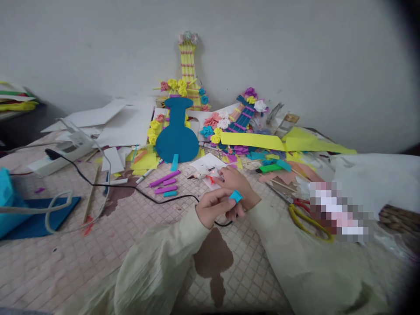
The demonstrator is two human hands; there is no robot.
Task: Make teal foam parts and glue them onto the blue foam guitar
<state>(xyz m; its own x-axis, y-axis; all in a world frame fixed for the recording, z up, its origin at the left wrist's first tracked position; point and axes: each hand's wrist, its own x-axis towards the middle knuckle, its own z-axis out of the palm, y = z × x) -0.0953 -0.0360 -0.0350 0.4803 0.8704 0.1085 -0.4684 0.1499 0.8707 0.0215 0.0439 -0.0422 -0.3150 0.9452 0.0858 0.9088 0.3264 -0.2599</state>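
Observation:
My left hand (216, 205) pinches a small folded piece of blue paper (235, 197) between thumb and fingers. Just beyond it, my right hand (238, 186) has its fingers curled around the back end of a glue gun (200, 176), whose dark tip points left over a white sheet of paper (208, 162). Part of the glue gun is hidden by that hand. Several purple paper strips (166, 179) and a short blue strip (169, 194) lie to the left. Behind them stands a dark blue guitar-shaped cutout (177, 135) with a light blue tab at its bottom.
A black cord (138, 188) crosses the table to my hands from a white power strip (62, 151). Yellow-handled scissors (306, 223) lie at right. Flower-decorated paper guitars (188, 65) lean on the wall. Yellow paper (252, 141) and scraps lie behind my hands.

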